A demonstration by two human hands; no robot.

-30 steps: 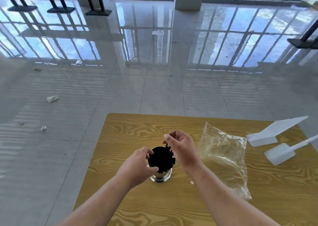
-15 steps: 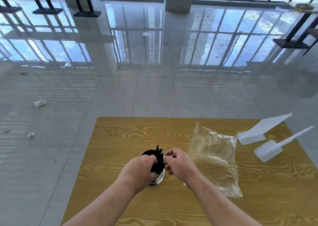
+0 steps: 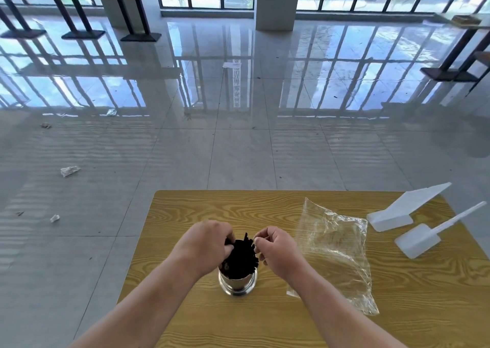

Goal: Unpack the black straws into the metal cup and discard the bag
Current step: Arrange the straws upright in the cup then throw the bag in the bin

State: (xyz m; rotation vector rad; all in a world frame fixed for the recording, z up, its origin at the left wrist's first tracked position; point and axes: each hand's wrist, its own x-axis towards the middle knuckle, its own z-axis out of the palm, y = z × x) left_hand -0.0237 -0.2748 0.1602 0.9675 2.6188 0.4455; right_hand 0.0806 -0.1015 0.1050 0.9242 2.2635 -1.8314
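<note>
Two hands at black plastic straws [image 3: 242,257] in shiny metal cup [image 3: 237,281]: L hand [image 3: 204,247] fingers [image 3: 227,247] grasp them; R hand [image 3: 278,252] curled, grip unclear. Clear plastic bag [image 3: 336,255] adj., on wooden counter [image 3: 265,207].

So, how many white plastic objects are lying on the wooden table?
2. A white wedge-shaped piece lies at the far right corner of the table. A white long-handled scoop lies just nearer than it, right of the clear plastic bag. None seems hidden.
</note>
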